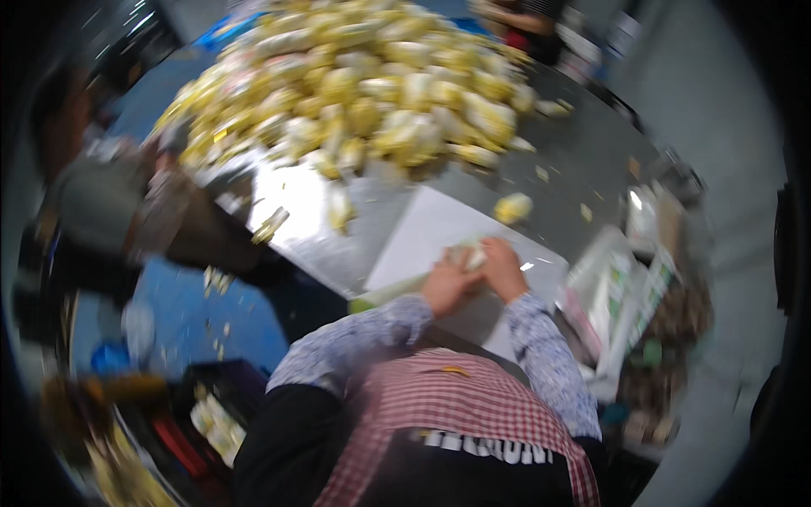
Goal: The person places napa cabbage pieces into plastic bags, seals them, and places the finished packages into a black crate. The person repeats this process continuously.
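Note:
Both my hands meet over a white sheet [414, 232] on the metal table, with motion blur on them. My left hand [452, 283] has its fingers curled over a pale whitish-green bundle [466, 252], which looks like a small cabbage head in clear film. From the right, my right hand [504, 269] closes on the same bundle. A strip of clear, green-edged film [390, 293] extends left of my left hand. Just beyond the sheet lies a single small yellow-white cabbage [513, 208]. The undersides of my fingers are hidden.
A large heap of small yellow-white cabbages [363, 114] covers the table's far side. Plastic bags [604, 300] lie at the right edge. Another person's arm [198, 220] reaches in from the left, and a further person [532, 21] is at the far side. Crates with cabbages [220, 427] stand lower left.

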Available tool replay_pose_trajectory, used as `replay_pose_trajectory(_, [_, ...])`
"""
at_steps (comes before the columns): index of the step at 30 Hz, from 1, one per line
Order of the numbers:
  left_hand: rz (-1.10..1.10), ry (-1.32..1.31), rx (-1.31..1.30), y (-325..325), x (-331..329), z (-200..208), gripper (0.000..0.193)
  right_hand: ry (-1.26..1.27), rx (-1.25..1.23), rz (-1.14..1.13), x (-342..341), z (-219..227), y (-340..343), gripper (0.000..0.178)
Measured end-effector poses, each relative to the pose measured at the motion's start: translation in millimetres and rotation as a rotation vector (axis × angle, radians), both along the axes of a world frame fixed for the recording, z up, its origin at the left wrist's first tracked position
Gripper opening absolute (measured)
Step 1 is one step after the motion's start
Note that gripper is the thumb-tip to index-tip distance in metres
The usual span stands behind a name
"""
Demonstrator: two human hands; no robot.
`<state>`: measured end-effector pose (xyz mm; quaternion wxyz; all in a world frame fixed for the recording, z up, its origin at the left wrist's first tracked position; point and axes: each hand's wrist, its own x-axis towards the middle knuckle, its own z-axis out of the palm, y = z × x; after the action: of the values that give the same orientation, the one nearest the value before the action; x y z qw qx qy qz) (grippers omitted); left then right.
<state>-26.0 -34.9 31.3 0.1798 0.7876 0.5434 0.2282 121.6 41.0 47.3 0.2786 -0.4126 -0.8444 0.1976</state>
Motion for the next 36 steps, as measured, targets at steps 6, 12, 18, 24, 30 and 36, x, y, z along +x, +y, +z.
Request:
replay_pose_trajectory(6, [0.005, -0.062, 0.006, 26.5, 24.2, -44.4, 0.038, 0.003, -0.174, 0.114, -33.2, 46.1, -10.6, 0.017])
replay_pose_trajectory(12, [0.138, -0.529, 0.242, 28.8, 21.7, -14.3, 0.046, 0.106, -0.700, 0.090, -36.0, 99.7, -34.3, 0.026])
replay_pose_trajectory(18, [0.099, -1.588, -0.466, 17.5, -12.4, 73.8, 0.062, 0.290, -0.260, 0.122, 22.7, 77.0, -30.4, 0.065])
replay_pose_trajectory(24, [-0.136, -2.020, -0.782, 40.8, -0.8, 40.5, 0.038, 0.064, 0.357, 0.155, -4.5, 78.1, -55.3, 0.035])
replay_pose_trajectory(30, [0.380, -1.175, -0.170, 45.8, 2.0, 5.2, 0.055, 0.167, 0.061, 0.224, -7.4, 81.4, -75.8, 0.032])
replay_pose_trajectory(36, [-0.044, -1.731, -0.578, 16.1, -5.5, 94.9, 0.051, 0.386, 0.014, 0.262, -38.2, 97.7, -112.5, 0.027])
